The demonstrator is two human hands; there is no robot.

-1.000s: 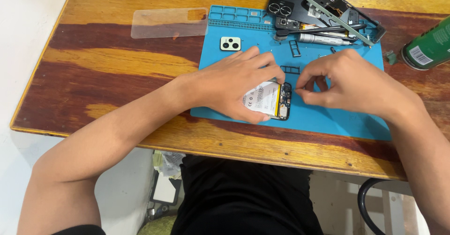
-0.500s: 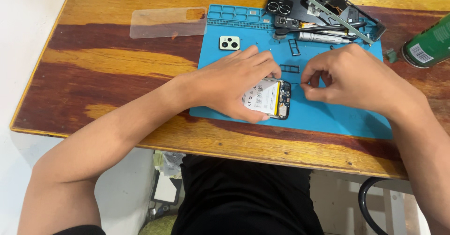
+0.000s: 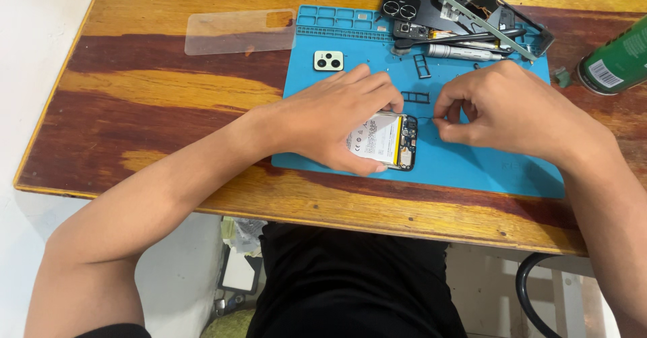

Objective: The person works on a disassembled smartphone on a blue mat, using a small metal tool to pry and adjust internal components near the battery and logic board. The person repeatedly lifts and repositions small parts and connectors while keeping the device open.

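An opened phone (image 3: 385, 140), its back cover off so that the pale battery and a dark strip of circuit board show, lies on a blue work mat (image 3: 472, 166) spread over the right part of a wooden tabletop (image 3: 155, 109). The left hand (image 3: 337, 119) lies over the left part of the phone and grips it, fingers curled along its far edge and thumb pressed against its near edge, pinning it to the mat. The right hand (image 3: 509, 109) sits just right of the phone, apart from it, with thumb and forefinger pinched together; something thin seems to be held between them, but it is too small to tell what it is. On the far part of the mat, a small pale camera cover (image 3: 328, 60) with two lens holes lies just beyond the left hand. Farther right, a dark back cover (image 3: 410, 4) and a grey phone frame (image 3: 495, 16) rest at the mat's far edge, with a silver screwdriver (image 3: 461, 52) lying near them. Left of the mat, a clear rectangular case (image 3: 239, 31) lies flat on the wood. At the far right edge a green can (image 3: 617, 58) lies tilted on the tabletop, well apart from both hands.
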